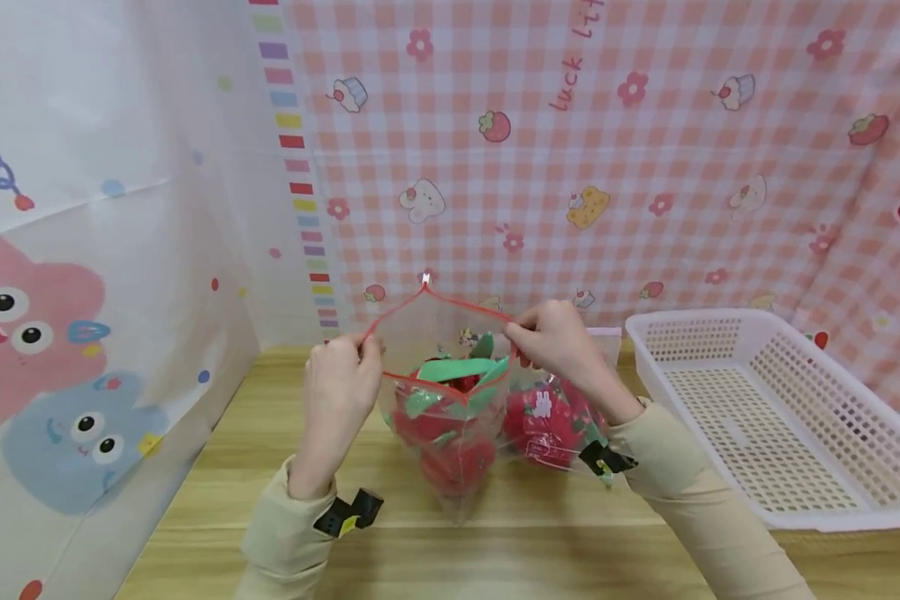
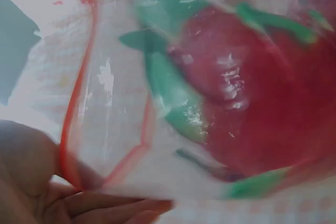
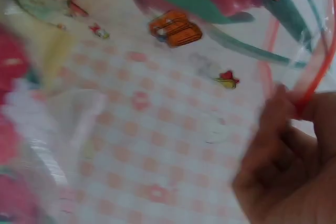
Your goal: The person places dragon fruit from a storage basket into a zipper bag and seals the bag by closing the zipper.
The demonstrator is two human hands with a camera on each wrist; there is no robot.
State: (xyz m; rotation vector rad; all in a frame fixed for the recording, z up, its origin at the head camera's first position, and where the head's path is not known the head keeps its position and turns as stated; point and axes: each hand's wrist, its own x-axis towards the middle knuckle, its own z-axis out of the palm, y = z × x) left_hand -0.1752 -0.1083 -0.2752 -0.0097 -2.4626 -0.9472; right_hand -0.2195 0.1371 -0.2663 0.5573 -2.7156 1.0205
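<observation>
A clear zipper bag (image 1: pixel 457 467) with a red zip edge stands on the wooden table, its mouth spread wide. Inside are red dragon fruits (image 2: pixel 252 93) with green leafy scales, packed against the plastic. My left hand (image 1: pixel 341 387) pinches the left side of the bag's rim between thumb and fingers. On the opposite side my right hand (image 1: pixel 558 337) pinches the rim near the red zip (image 3: pixel 320 72). A white slider (image 1: pixel 426 278) sits at the far corner of the mouth. Cartoon prints show on the bag in the right wrist view.
Beside the open bag, to its right, lies a second clear bag (image 1: pixel 547 417) with red and green contents. A white perforated plastic basket (image 1: pixel 757 433) stands on the right of the table (image 1: pixel 217 517). Pink checked cloth (image 1: pixel 540 167) hangs behind, and a cartoon-printed sheet (image 1: pixel 157 292) covers the left side.
</observation>
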